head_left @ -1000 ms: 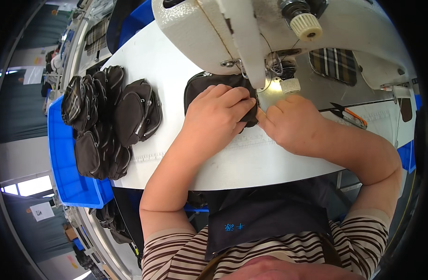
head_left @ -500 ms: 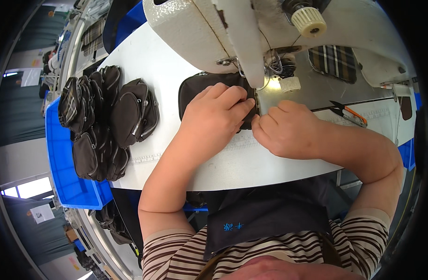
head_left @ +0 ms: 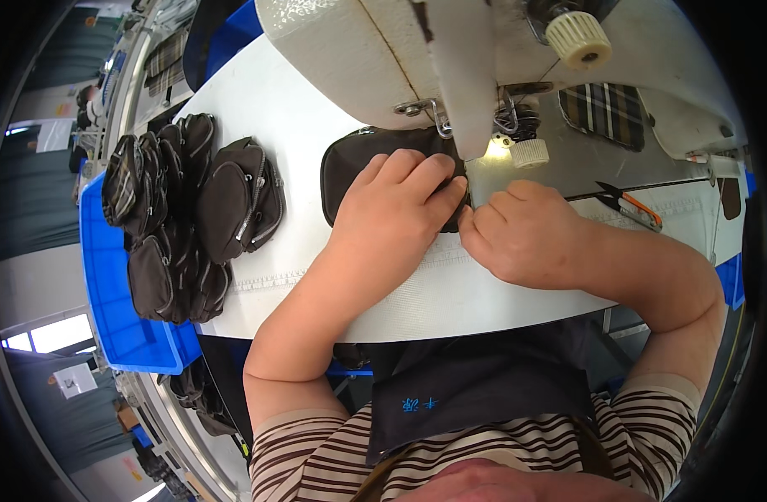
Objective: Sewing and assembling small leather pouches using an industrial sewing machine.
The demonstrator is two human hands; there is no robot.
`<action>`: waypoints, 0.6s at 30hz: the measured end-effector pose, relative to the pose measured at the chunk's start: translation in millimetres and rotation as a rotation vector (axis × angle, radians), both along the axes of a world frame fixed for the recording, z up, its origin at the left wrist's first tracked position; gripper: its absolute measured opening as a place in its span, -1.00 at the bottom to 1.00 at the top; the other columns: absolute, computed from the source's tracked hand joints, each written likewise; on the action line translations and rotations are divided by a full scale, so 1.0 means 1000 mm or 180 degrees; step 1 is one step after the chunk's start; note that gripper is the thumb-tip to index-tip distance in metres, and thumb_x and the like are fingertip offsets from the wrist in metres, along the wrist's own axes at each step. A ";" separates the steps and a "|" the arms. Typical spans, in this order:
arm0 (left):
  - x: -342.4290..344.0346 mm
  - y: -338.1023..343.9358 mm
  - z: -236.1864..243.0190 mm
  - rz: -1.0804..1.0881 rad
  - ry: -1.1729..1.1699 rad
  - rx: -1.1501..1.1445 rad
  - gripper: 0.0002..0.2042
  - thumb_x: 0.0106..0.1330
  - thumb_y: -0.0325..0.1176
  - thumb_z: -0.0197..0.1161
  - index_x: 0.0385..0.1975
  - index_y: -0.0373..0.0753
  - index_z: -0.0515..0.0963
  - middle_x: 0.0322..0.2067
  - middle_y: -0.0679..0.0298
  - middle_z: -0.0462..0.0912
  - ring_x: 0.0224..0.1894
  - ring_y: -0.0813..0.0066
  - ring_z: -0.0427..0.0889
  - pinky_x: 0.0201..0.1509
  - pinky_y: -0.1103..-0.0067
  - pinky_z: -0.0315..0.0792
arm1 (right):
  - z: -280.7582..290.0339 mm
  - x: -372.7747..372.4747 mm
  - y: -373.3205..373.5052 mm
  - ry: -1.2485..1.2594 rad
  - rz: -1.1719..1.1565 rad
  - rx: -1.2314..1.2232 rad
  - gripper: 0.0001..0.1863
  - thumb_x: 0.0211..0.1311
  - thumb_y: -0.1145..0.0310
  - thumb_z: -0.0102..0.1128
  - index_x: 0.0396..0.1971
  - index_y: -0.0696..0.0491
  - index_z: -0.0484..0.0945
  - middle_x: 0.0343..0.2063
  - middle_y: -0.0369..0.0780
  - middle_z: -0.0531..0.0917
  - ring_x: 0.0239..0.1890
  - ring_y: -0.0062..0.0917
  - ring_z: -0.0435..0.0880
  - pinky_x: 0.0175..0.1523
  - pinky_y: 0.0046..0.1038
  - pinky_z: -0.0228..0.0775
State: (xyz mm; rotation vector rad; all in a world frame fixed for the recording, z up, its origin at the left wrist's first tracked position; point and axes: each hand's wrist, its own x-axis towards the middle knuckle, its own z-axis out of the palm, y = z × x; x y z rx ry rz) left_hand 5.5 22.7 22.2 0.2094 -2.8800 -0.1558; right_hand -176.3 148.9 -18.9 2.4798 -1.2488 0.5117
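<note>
A dark brown fabric pouch (head_left: 356, 159) lies flat on the white sewing table, its right edge beside the needle area of a sewing machine (head_left: 350, 58). My left hand (head_left: 396, 201) rests over the pouch, fingers bent and closed on its right part. At the pouch's lower right edge, my right hand (head_left: 521, 233) is curled, thumb and forefinger pinched against the edge. My fingers hide the spot they grip, and the machine head covers the needle.
Several finished-looking brown zippered pouches (head_left: 237, 201) are heaped at the left, partly over a blue bin (head_left: 120, 335). Orange-handled thread snips (head_left: 630, 207) lie right of my right hand. A plaid fabric piece (head_left: 603, 113) sits behind, under the machine arm. A ruler strip (head_left: 266, 282) runs along the table.
The machine head appears slightly further right in the picture, as the view has shifted a little. Both hands keep their hold at the pouch's right side, with only slight movement.
</note>
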 end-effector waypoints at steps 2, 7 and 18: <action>0.000 0.007 -0.001 0.0013 0.0064 -0.0145 -0.55 -0.01 -0.47 0.42 -0.01 -0.19 0.71 -0.01 0.33 0.64 -0.05 0.32 0.61 0.03 0.44 0.56 | 0.004 -0.001 0.003 0.0014 -0.0015 0.0111 -0.85 -0.15 0.36 0.29 -0.51 0.07 0.61 -0.62 -0.33 0.52 -0.58 -0.53 0.53 -0.46 -0.44 0.27; 0.005 0.017 -0.004 0.0184 -0.0385 -0.0280 -0.49 0.04 -0.40 0.38 0.09 -0.28 0.65 0.06 0.28 0.64 0.00 0.34 0.61 0.08 0.45 0.56 | 0.008 0.001 0.011 0.0148 -0.0098 0.0413 -0.79 -0.13 0.38 0.30 -0.43 0.13 0.66 -0.62 -0.34 0.53 -0.58 -0.53 0.53 -0.47 -0.44 0.23; -0.002 0.004 -0.012 0.0255 -0.0156 -0.0254 -0.47 0.00 -0.45 0.39 0.10 -0.23 0.67 0.05 0.33 0.65 -0.02 0.38 0.64 0.03 0.50 0.59 | 0.002 0.000 0.006 0.0197 -0.0448 0.0368 -0.71 0.08 0.46 0.31 -0.16 0.21 0.71 -0.60 -0.32 0.54 -0.57 -0.52 0.56 -0.48 -0.42 0.31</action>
